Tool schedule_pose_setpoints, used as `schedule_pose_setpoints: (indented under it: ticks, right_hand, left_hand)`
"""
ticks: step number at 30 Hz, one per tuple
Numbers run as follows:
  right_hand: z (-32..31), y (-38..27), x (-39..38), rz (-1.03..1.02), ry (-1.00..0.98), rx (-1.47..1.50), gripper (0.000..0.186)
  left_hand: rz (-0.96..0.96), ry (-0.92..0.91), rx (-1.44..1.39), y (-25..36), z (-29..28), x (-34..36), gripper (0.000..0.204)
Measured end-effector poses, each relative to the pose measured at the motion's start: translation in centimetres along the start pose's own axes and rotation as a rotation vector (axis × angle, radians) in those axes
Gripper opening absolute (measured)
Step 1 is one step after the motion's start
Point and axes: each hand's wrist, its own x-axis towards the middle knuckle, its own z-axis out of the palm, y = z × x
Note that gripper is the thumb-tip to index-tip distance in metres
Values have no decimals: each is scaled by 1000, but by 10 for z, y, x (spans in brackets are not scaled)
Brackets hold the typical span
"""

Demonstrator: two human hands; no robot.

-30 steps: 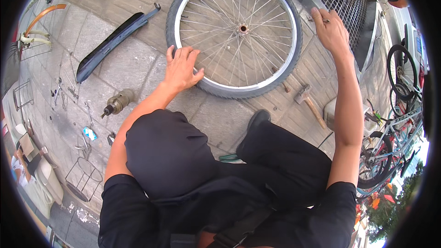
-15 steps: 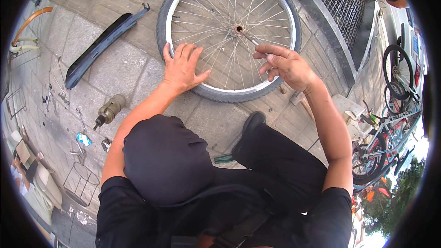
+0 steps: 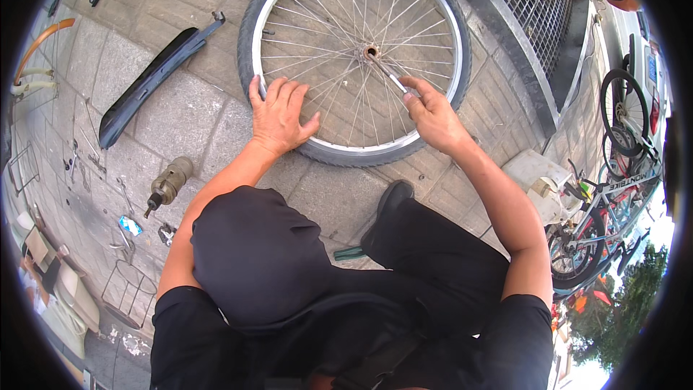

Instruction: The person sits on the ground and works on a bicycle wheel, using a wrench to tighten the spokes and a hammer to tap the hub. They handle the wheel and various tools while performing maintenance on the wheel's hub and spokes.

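A bicycle wheel with a black tyre, silver rim and thin spokes lies flat on the paving in front of me. Its hub has a rusty, dark round opening. My left hand rests with fingers spread on the near left part of the rim and tyre. Between the thumb and fingers of my right hand is a slim metal rod-like tool, whose far end reaches the hub opening. Its exact kind I cannot make out.
Left of the wheel lie a long dark mudguard and an olive cylindrical tool. Several spanners and small parts are scattered farther left, near a wire basket. To the right are a whitish container, parked bicycles and a metal grating.
My right hand has closed more tightly round the slim tool and turned, its fingers now curled in. My left hand stays spread on the rim. The whole view has shifted slightly.
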Motion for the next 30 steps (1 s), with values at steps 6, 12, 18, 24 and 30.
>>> schedule_pose_setpoints:
  ticks: [6, 12, 18, 24, 30]
  right_hand:
    - [5, -35, -92, -42, 67, -49, 41]
    - [16, -8, -89, -184, 159, -59, 41]
    - [-3, -42, -70, -18, 95, -195, 39]
    - [0, -38, -62, -63, 131, -121, 38]
    - [9, -31, -35, -126, 135, -122, 34]
  left_hand:
    - [1, 12, 8, 43, -89, -45, 64]
    - [17, 5, 6, 43, -88, -42, 62]
    - [25, 8, 12, 34, -67, -24, 61]
    - [22, -3, 8, 31, -61, -13, 60]
    - [1, 15, 48, 21, -65, 2, 59]
